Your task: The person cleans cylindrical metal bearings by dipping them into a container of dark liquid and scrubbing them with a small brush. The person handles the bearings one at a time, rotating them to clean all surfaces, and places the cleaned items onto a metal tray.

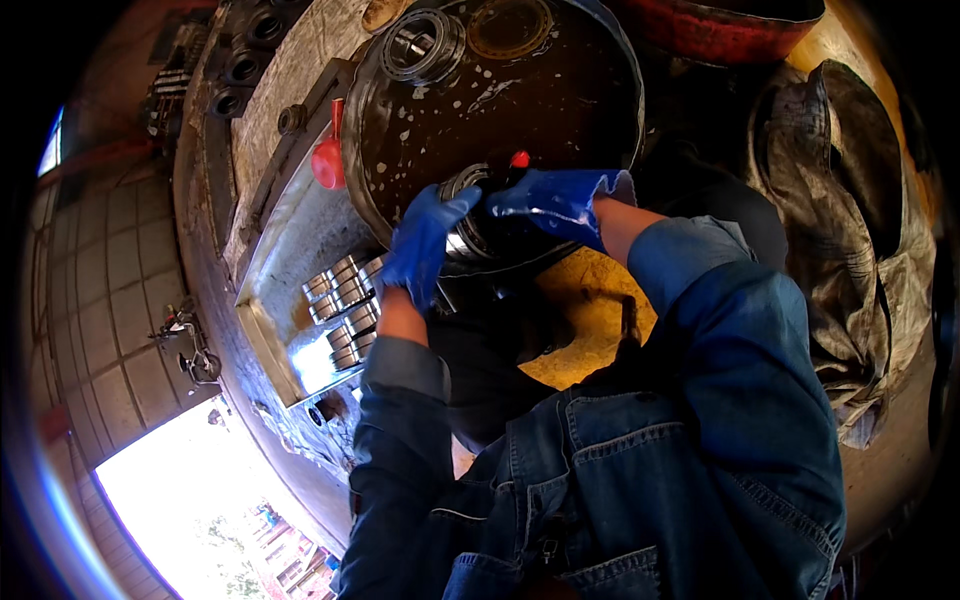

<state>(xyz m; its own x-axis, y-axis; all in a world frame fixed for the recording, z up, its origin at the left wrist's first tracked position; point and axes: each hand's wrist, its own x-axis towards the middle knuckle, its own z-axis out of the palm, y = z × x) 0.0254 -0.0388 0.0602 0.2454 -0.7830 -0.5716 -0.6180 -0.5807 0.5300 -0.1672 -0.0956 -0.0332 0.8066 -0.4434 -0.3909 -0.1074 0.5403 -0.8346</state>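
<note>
To the left of my fingers I see a light, stained surface (285, 90) and, next to it, a tray (295, 245) with rows of shiny rings (345, 290). Farther left, a motorcycle (200, 358) stands near a bright doorway (190, 490). Ahead of the fingers spreads a round drum (362, 195), dark and spotted inside.

Both my forearms reach forward in denim sleeves. My left hand (425, 235), gloved in blue, has its fingers curled around the left side of a metal ring (463, 243). My right hand (545, 200) points leftward, near the ring's right side; beside it shows a red tip (520, 159), and whether these fingers grip something, I cannot tell.

The ring is over the drum's near edge, its band bright and reflecting.
</note>
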